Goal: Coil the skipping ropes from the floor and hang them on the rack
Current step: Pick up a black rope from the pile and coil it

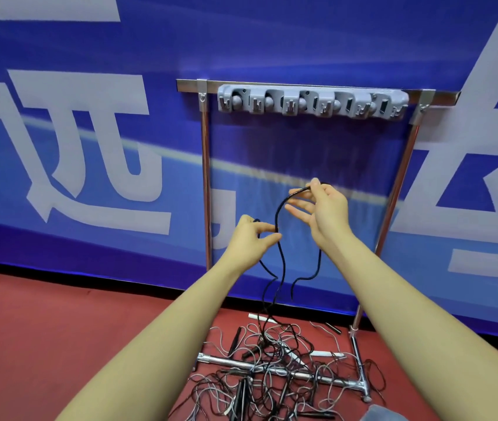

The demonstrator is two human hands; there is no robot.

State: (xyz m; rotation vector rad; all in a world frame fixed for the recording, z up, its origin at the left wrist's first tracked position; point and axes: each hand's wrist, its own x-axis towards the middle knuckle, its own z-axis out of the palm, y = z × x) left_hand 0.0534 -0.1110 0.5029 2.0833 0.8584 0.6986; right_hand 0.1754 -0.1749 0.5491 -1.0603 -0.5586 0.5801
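- Where the red floor (pixel 59 329) meets the wall, a blue banner (pixel 89 147) with large pale characters hangs flat, smooth and faintly glossy, with a light stripe slanting across it.
- Against that banner stands one rack (pixel 206 177): two shiny metal uprights, a flat metal top bar, and tubular chrome feet lying on the floor.
- Fixed to the top bar is a single grey plastic holder strip (pixel 313 101) with a row of moulded clips and rounded rollers; the exact count of clips is hard to tell.
- Over the rack's feet lies a tangled pile of ropes (pixel 272 369), thin cords in black and grey-white, looped through one another; how many ropes there are cannot be counted.
- Several slim black handles and a few pale ones show among the cords.
- One black rope (pixel 278 214) is lifted from the pile, thin and round, curving in an arch between two hands, its lower lengths trailing down to the tangle.
- Left hand (pixel 250 241): thumb and fingers pinch the black rope at the lower end of the arch.
- Right hand (pixel 323 208): thumb and forefinger pinch the rope at the top of the arch, the other fingers spread loosely.
- Both bare forearms reach forward, in front of the rack and below the holder strip.
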